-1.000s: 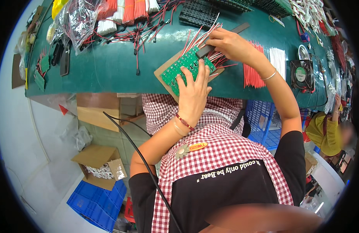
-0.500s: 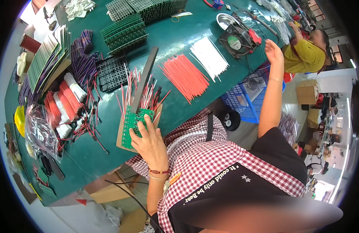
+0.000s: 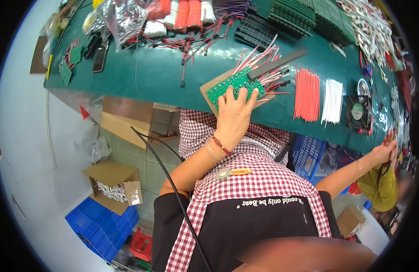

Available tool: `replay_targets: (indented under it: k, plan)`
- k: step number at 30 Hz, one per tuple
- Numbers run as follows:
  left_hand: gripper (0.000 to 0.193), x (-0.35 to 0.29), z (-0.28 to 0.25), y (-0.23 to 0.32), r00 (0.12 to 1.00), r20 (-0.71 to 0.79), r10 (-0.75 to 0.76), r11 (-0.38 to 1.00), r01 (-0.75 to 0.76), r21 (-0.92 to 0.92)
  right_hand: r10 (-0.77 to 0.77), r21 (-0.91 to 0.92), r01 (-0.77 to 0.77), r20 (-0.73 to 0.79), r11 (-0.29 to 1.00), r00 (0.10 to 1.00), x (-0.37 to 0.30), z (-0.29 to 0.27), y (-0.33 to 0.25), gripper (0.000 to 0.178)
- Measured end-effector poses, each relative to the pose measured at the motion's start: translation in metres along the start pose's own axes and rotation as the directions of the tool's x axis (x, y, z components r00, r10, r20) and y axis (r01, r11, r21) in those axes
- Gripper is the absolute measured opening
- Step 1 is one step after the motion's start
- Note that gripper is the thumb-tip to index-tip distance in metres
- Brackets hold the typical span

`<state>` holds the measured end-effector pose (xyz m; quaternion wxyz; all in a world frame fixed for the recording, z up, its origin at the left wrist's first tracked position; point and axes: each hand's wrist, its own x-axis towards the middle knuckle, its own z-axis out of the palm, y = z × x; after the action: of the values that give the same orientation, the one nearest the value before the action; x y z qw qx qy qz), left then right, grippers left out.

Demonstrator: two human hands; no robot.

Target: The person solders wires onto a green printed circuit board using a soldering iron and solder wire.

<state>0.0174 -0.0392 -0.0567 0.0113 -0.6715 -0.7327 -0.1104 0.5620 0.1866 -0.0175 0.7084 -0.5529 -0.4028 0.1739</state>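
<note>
My left hand [image 3: 234,109] lies with spread fingers on a green circuit board [image 3: 230,87], pressing it on a piece of cardboard [image 3: 208,86] near the table's front edge. A dark flat bar [image 3: 277,65] rests across the board's right end. Red and white wires [image 3: 259,58] with black connectors stick out from under the bar and board. Out to the far right, my right hand [image 3: 385,148] is held up beside the table edge, past a black fan [image 3: 358,110]. Its fingers are stretched out, and nothing shows in them.
Rows of red wires [image 3: 307,95] and white wires [image 3: 332,100] lie right of the board. Behind stand a black tray [image 3: 255,31] and stacked green boards [image 3: 293,16]. Bundled wires [image 3: 187,13] and a phone [image 3: 99,59] are at left. Another person [image 3: 377,188] is at far right.
The whole view has swung round, so the table now runs across the top. My left hand stays on the circuit board. My right arm remains stretched out to the right, past the fan.
</note>
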Motion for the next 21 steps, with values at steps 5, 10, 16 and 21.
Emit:
replay_targets:
  k: [5,10,16,21]
  plan:
    - [0.040,0.001,0.013,-0.004,0.998,-0.056,-0.020,0.997,0.016,-0.082,-0.252,-0.029,0.392,0.723,0.920,0.644,-0.247,0.171,-0.101,0.025]
    - [0.030,0.006,0.008,-0.008,0.993,-0.107,-0.044,0.973,0.018,-0.229,-0.305,0.091,0.621,0.919,0.779,0.248,-0.360,0.237,-0.096,0.038]
    - [0.017,0.028,-0.018,-0.057,0.959,-0.277,-0.054,0.956,-0.031,-0.293,-0.247,0.035,0.654,0.940,0.755,0.234,-0.370,0.228,-0.098,0.038]
    - [0.010,0.127,-0.046,-0.259,0.598,-0.766,-0.235,0.911,0.410,0.041,-0.287,0.089,0.689,0.942,0.719,0.177,-0.382,0.232,-0.096,0.037]
